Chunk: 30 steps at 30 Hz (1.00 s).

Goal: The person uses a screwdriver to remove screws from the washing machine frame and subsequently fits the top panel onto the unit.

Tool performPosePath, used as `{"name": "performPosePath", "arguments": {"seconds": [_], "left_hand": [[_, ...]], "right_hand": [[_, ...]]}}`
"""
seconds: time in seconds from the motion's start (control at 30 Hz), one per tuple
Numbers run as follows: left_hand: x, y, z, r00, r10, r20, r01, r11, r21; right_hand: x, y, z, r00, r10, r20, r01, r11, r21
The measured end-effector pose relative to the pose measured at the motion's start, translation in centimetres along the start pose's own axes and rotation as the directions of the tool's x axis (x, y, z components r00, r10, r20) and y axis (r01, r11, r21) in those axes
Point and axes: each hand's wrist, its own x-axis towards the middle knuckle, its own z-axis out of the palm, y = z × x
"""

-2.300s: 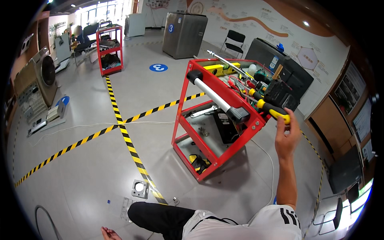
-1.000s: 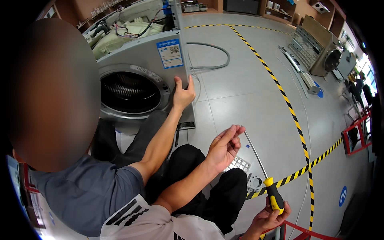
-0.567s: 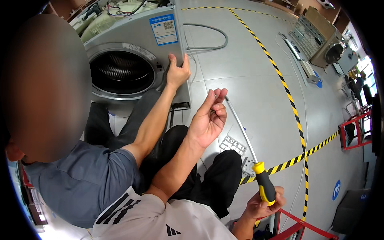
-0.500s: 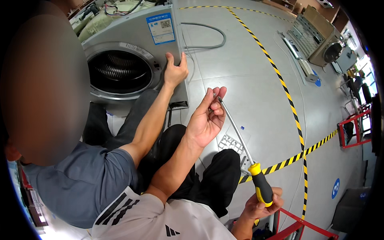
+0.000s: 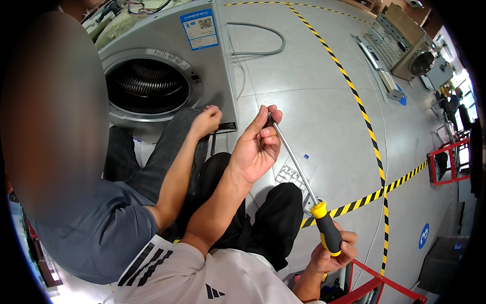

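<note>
While the right hand (image 5: 331,253) wraps the yellow-black handle, fingers curled tight round it, the screwdriver (image 5: 304,187) shaft runs up-left over the floor (image 5: 324,91); left hand (image 5: 255,147) fingers (image 5: 267,133) pinch its tip. A co-worker's hand (image 5: 205,120) rests by the washing machine (image 5: 167,76).

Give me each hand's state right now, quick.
Left hand: fingertips pinched on the tip of the screwdriver shaft.
Right hand: closed around the screwdriver's black and yellow handle.
</note>
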Motion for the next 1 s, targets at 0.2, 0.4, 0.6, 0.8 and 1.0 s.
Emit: {"name": "performPosePath", "arguments": {"seconds": [0.2,0.4,0.6,0.8,1.0], "left_hand": [[-0.3,0.8,-0.5,0.997,0.076,-0.004,-0.076,0.995,0.058],[-0.2,1.4,-1.1,0.981,0.190,-0.048,-0.171,0.949,0.264],[0.0,1.7,-1.7,0.957,0.261,-0.125,-0.193,0.897,0.398],[-0.3,3.1,-3.2,0.974,0.190,-0.123,-0.113,0.879,0.464],[-0.4,3.3,-3.1,0.927,0.280,-0.248,-0.158,0.894,0.419]], "right_hand": [[-0.2,1.0,0.1,0.999,-0.023,0.028,0.024,0.998,-0.066],[0.5,0.8,0.4,0.999,0.018,0.045,-0.014,0.996,-0.093],[1.3,0.7,0.8,0.981,0.015,0.193,0.029,0.975,-0.220],[0.5,1.4,0.2,0.962,0.112,0.250,-0.031,0.951,-0.308],[-0.3,2.1,0.4,0.905,0.325,0.274,-0.239,0.922,-0.304]]}}
